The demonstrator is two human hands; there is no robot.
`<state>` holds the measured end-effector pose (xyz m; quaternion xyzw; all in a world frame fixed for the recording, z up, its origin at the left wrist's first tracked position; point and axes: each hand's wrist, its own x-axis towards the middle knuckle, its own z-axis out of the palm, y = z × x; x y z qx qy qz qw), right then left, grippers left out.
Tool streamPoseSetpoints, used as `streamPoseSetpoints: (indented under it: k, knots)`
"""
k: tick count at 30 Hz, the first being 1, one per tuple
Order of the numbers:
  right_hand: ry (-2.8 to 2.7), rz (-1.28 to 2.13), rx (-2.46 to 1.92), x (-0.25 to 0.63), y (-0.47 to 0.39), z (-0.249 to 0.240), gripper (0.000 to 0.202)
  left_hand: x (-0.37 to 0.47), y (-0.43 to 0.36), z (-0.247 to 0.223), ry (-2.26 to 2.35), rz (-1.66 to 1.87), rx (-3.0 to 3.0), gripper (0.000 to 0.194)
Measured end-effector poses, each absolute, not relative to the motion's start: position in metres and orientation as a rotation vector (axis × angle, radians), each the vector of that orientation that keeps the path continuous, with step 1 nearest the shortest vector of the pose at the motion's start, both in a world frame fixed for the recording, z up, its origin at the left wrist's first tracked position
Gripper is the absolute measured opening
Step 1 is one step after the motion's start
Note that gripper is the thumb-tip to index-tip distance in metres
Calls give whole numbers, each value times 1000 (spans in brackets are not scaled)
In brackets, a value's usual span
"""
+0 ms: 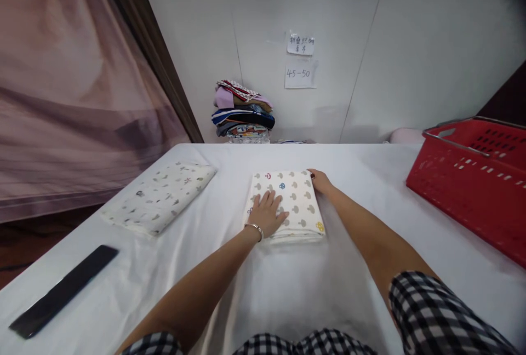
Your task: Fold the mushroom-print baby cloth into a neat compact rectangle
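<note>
A folded white cloth [298, 199] printed with grey mushrooms and a few coloured ones lies in the middle of the white-covered table. My left hand [266, 213] rests flat on its left part, fingers spread, palm down. At the cloth's far right corner, my right hand [321, 181] is closed on the edge, its fingertips partly hidden. Several layers show along the near fold. Off to the left lies a second folded white cloth [162, 196] with a small leaf-like print, touched by neither hand.
A long dark flat strip [63, 292] lies at the table's near left. On the right stands a red plastic basket [460, 190] with a metal handle. Behind the table's far edge rises a stack of folded fabrics [243, 111] against the wall. A pink curtain [82, 97] hangs at left.
</note>
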<state>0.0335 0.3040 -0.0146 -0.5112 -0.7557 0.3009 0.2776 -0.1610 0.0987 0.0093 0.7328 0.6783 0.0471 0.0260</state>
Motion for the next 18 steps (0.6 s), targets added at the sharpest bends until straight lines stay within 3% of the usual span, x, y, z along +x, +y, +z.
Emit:
streamPoseSetpoints:
  k: [6,12,15,18]
  knots:
    - [-1981,876,-1444,58,327,-8,25,-161,96,7,2081,144,2278,65]
    - [-2074,1207,-1305,68,312,-2,54,-158,94,10,2085,169,2278,64]
    - [-2076,1356,-1179,59,308,-3,58,-158,94,12,2082,169,2270,64]
    - [-2088,1242,-1185,48,314,-8,53,-158,94,10,2086,187,2280,64]
